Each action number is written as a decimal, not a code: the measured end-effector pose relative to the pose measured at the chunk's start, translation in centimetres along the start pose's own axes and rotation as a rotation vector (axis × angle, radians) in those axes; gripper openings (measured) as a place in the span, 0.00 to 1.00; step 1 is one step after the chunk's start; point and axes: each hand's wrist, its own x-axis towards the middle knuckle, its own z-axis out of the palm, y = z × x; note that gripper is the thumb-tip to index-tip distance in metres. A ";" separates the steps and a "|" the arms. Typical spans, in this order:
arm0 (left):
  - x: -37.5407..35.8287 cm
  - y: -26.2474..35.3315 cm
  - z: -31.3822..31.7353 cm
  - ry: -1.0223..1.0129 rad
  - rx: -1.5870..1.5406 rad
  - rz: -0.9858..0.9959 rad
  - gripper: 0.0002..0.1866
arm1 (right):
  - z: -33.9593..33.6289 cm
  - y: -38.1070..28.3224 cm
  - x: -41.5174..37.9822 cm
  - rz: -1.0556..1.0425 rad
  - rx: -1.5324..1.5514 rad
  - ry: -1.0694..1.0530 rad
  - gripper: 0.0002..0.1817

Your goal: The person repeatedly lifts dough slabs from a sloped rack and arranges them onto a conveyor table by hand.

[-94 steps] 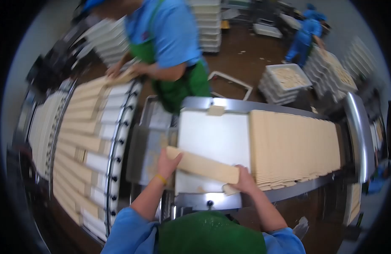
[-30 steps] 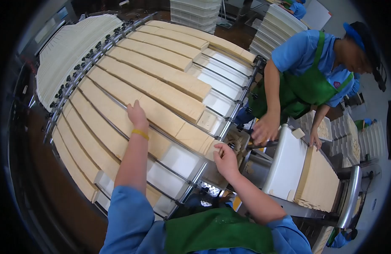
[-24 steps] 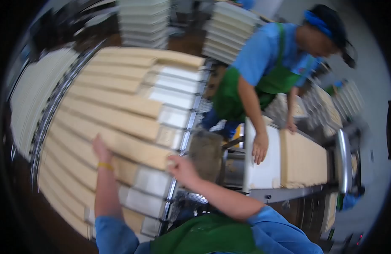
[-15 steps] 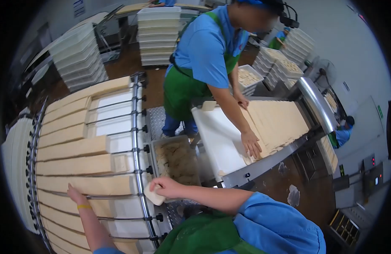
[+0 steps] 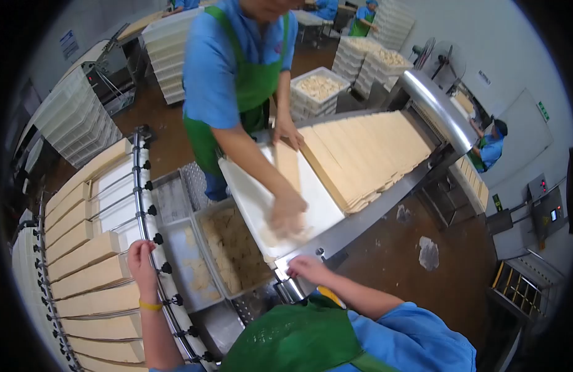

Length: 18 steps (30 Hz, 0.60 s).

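My left hand (image 5: 141, 257) is raised beside the metal rail (image 5: 141, 204) of the left conveyor, its fingers curled in, with nothing visible in them. Left of it lie long stacks of pale dough sheets (image 5: 91, 276) in lanes between thin rods. My right hand (image 5: 310, 270) is at the near corner of the second conveyor (image 5: 330, 201), fingers pressed together; whatever they may hold is hidden. Opposite me, a co-worker's blurred hand (image 5: 286, 217) is over dough scraps on that white belt, and their other hand (image 5: 287, 133) touches a dough strip (image 5: 287, 164).
A bin of dough pieces (image 5: 230, 251) and a tray with scraps (image 5: 190, 266) stand between the conveyors. Overlapping dough sheets (image 5: 367, 152) cover the far belt beside a metal roller cover (image 5: 441, 108). Stacked white crates (image 5: 75, 121) and more people are behind.
My view has turned right. My left hand has lifted off the dough stacks to the rail. My right hand has moved right to the other conveyor; the dough piece it held is no longer clearly visible.
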 end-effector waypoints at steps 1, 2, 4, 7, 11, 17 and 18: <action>0.1 0.4 2.7 -0.076 -0.058 -0.012 0.06 | -2.6 0.6 -0.3 0.048 0.048 0.079 0.11; 0.2 1.4 5.2 -0.151 -0.019 -0.001 0.06 | -4.8 0.8 -0.9 0.070 0.056 0.278 0.10; 0.5 3.1 10.7 -0.335 0.022 0.046 0.05 | -9.9 1.6 -1.2 0.108 0.093 0.593 0.10; 0.8 4.4 19.1 -0.483 0.018 0.039 0.05 | -17.2 4.1 0.9 -0.048 0.092 0.962 0.10; 1.2 4.0 29.4 -0.619 0.019 0.039 0.05 | -22.4 1.6 2.2 0.004 0.286 0.797 0.23; 3.6 0.8 40.6 -0.734 0.237 -0.066 0.06 | -21.4 1.0 4.9 0.045 0.164 0.637 0.33; 4.3 -0.1 42.1 -0.717 0.329 -0.018 0.08 | -21.2 3.3 5.6 -0.011 0.132 0.646 0.35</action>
